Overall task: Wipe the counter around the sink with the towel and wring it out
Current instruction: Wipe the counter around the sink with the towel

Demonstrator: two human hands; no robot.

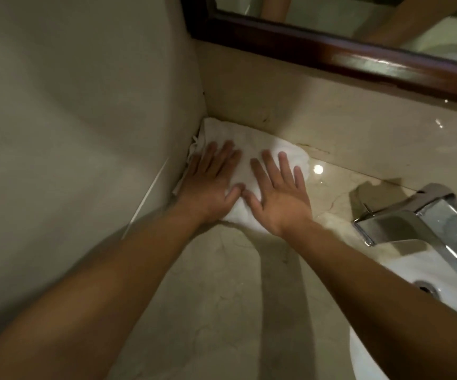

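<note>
A white towel (245,149) lies bunched in the back left corner of the beige marble counter (221,297), against the side wall. My left hand (210,179) presses flat on the towel's left part, fingers spread. Beside it, thumbs almost touching, my right hand (276,193) lies flat on the towel's right part. Neither hand grips the cloth; both palms rest on top of it. The white sink (402,270) sits to the right, partly behind my right forearm.
A chrome faucet (419,215) stands at the sink's back edge, right of the hands. A dark wooden mirror frame (331,48) runs above the backsplash. The side wall (84,105) bounds the counter on the left. The drain (424,286) shows in the basin.
</note>
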